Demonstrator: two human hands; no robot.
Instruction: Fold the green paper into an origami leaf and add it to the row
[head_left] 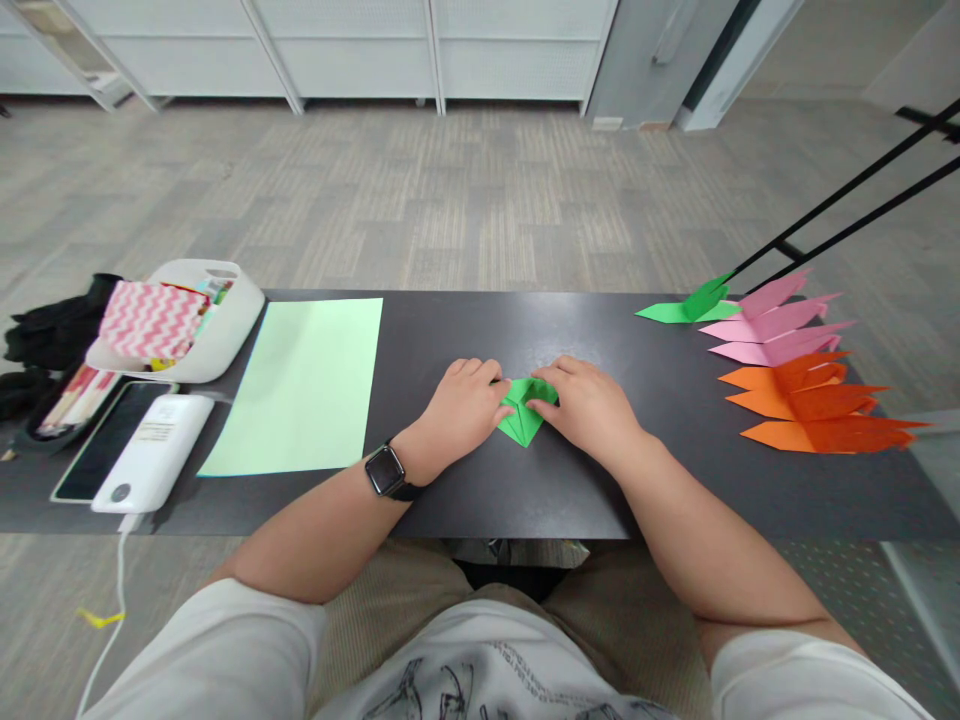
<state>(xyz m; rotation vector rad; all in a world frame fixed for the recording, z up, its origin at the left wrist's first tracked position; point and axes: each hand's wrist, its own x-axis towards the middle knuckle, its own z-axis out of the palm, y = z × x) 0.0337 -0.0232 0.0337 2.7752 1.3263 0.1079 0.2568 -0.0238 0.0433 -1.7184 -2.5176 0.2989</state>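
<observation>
While leaning in over the near edge of the worktop [525, 490], watch [385, 470] on the left wrist, seems to be setting a crease in the paper [523, 422], a small green folded piece lying flat at mid-worktop between both hands. Nips its left edge with the left grip [459, 408], curled nearly closed, thumb and fingertips apparently pinching and pinning at once. Presses on the top flap with the right grip [589, 405], fingers bent but wrapped round nothing. Looks like a mid-fold step: flap laid over, crease not yet run flat. Calls, for any further move, for keeping the edges matched and one side pinned while rubbing along the fold, at the risk otherwise of a skewed point. Further left, shows a pale sheet [307, 385] flat on the worktop, then a power bank [154, 452] beside a phone [105, 452], with a tray [225, 330] beyond. Far right, well apart from both hands, shows finished folds in rows: orange [810, 405] nearest, pink [772, 325] behind, green [686, 308] farthest.
</observation>
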